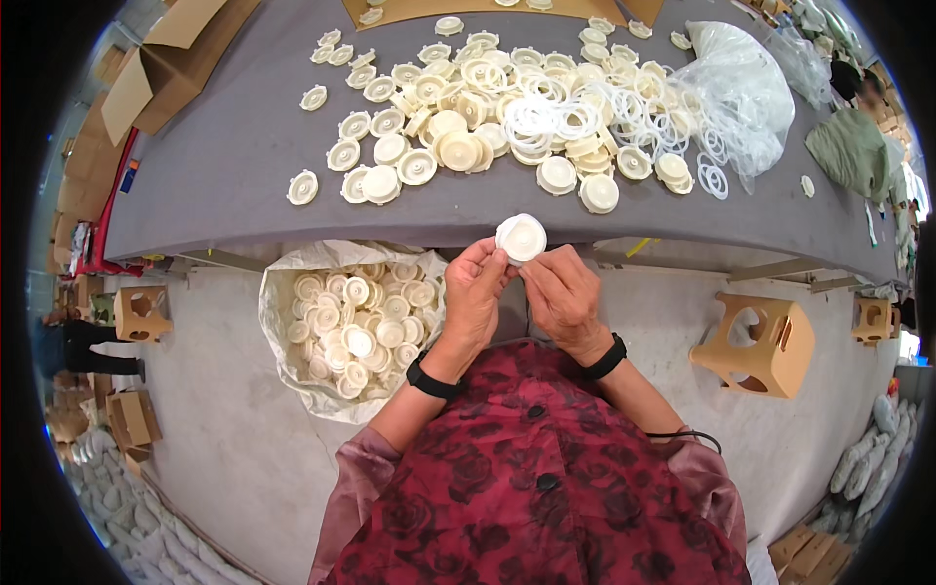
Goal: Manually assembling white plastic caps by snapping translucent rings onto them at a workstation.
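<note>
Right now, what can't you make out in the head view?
All head view:
- Underside of the white cap between left hand and right hand: faces away from the camera.
- Lower caps in the white sack: hidden by caps on top.
- Far part of the cardboard box: cut off by the top edge.

A hand can pass over the bare grey table (214,180) left of the cream caps (417,167) and along its near side. The caps, white rings (539,117) and a clear plastic bag (746,88) block the way farther in. Below, a sack (276,331) stands near the left hand (476,297); open floor (651,317) lies between the right hand (567,297) and a stool (770,341)
</note>
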A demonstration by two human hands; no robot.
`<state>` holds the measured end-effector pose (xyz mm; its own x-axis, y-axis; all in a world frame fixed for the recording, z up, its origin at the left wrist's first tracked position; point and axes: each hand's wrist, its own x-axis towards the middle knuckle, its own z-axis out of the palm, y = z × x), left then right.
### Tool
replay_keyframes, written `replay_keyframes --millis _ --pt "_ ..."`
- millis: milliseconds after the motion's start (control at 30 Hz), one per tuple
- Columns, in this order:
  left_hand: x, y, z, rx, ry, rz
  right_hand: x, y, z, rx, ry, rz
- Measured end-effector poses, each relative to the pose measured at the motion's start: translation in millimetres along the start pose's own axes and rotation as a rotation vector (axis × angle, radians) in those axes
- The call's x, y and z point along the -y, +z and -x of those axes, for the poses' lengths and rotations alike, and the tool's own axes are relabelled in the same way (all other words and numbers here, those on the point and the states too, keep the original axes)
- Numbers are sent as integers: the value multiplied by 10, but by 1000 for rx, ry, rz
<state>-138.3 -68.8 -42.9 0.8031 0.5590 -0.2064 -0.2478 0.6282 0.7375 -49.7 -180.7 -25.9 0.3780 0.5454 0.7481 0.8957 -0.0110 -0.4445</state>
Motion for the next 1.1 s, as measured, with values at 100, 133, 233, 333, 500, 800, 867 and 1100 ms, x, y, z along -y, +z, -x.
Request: replay_keyframes --millis 100,133,233,333,500,800,867,1100 --pt "27 -109 -3 14 15 -5 31 -25 -18 33 61 -114" --pt "20 -121 -9 56 29 8 43 -40 -22 31 168 -210" --pt "-24 -156 -13 121 42 13 65 -70 24 22 410 -399" --pt "-77 -144 12 170 29 11 9 -44 78 -27 628 -624" --pt "-82 -206 49 216 1 -16 54 -95 38 -55 688 -734" --pt "-105 -254 132 252 -35 -132 -104 -279 -1 143 591 -670" --pt "-194 -185 130 312 19 -224 -113 -330 -43 234 555 -631" --pt "-402 -307 29 490 27 -568 -166 -354 -104 364 478 -615"
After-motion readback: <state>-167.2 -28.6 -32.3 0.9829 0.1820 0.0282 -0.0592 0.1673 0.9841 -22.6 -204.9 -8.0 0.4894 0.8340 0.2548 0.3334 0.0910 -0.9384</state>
